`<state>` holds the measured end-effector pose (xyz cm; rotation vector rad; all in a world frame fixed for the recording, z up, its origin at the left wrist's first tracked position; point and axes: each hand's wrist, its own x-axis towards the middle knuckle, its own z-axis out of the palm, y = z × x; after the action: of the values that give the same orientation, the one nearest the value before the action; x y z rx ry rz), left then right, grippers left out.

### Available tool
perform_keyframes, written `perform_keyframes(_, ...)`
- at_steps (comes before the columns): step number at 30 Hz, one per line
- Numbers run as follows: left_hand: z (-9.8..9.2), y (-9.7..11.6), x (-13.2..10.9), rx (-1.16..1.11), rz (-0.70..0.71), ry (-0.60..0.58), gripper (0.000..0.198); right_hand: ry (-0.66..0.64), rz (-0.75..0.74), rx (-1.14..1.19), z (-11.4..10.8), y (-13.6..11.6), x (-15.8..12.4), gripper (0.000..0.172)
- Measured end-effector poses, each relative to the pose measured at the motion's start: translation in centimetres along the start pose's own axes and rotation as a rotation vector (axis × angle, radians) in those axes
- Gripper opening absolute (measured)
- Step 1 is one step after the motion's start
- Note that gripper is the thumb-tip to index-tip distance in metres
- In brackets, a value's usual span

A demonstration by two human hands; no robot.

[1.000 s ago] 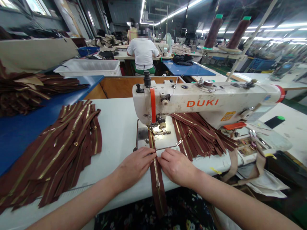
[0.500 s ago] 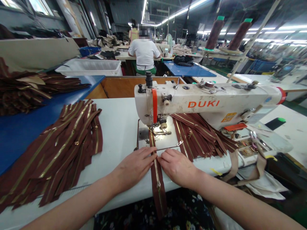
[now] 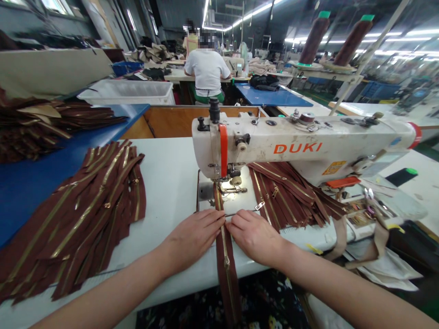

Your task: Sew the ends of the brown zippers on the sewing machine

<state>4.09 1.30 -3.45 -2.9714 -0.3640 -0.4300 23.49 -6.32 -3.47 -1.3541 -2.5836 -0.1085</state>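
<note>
A brown zipper [image 3: 224,246] with brass teeth runs from under the presser foot of the sewing machine [image 3: 260,141] toward me, its end hanging over the table's front edge. From its left side my left hand [image 3: 194,235] presses the tape, fingers together. Across from it my right hand [image 3: 254,235] grips the zipper's right edge with bent fingers. The fingertips of both hands nearly meet just in front of the needle plate [image 3: 206,192]. The zipper's slider lies a little nearer to me than the hands.
Many brown zippers [image 3: 92,205] lie heaped on the left of the table. Another zipper pile [image 3: 288,192] sits under the machine arm. A tray [image 3: 372,214] with scissors and small metal parts stands at right. A person in a white shirt [image 3: 207,71] sits ahead.
Both hands keep their hold on the zipper with hardly any movement. The view has shifted slightly, so the machine appears a little farther right.
</note>
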Motion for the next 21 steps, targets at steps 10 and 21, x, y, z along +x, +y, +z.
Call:
perform_keyframes(10,0.6,-2.3,1.5,-0.082,-0.104,-0.075,0.038,0.047,0.042,-0.058,0.6,1.8,2.4,0.012)
perform_keyframes(21,1.6,-2.8,1.4,-0.036,-0.179,0.089,0.042,0.079,0.181,-0.083,1.2,2.9,4.7,0.011)
